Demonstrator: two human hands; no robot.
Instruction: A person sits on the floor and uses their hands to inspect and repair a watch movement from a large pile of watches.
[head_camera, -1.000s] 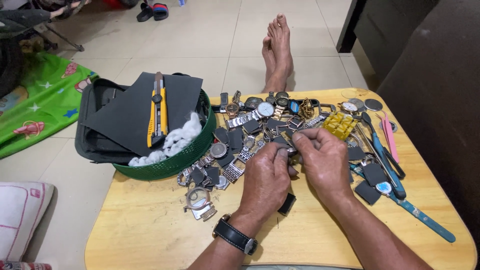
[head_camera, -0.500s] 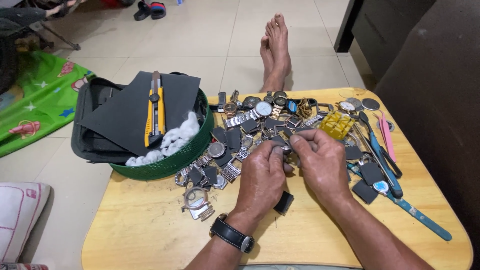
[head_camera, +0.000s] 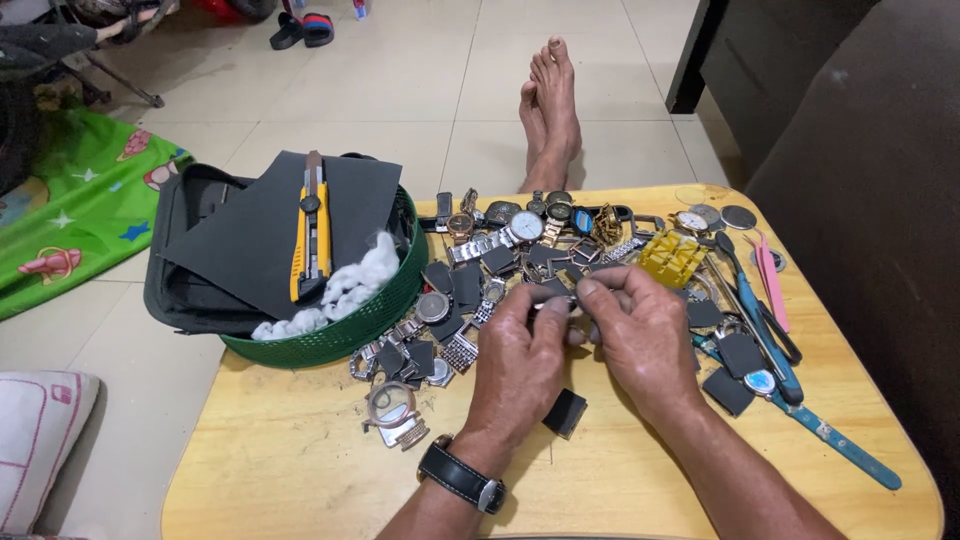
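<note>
A low wooden table (head_camera: 300, 470) with rounded corners fills most of the view, standing on a pale tiled floor (head_camera: 400, 90) where a pair of bare feet (head_camera: 548, 110) stretches out beyond its far edge. At the table's left end sits a round green basket (head_camera: 350, 335) holding a dark grey sheet (head_camera: 250, 240), a yellow utility knife (head_camera: 311, 235) laid on the sheet, and tufts of white cotton (head_camera: 340, 290). A heap of watches and loose watch parts (head_camera: 500, 250) spreads across the middle of the table, with a yellow plastic holder (head_camera: 670, 257) and long blue-handled tools (head_camera: 790, 390) to the right of it. The left hand (head_camera: 520, 365), a black-strapped wristwatch (head_camera: 460, 478) on its wrist, and the right hand (head_camera: 640, 335) meet just above the heap, fingertips pinched together on a small metal watch piece (head_camera: 560, 305) held between them; the piece is mostly hidden by the fingers. A small dark square pad (head_camera: 565, 412) lies on the wood under the left hand
</note>
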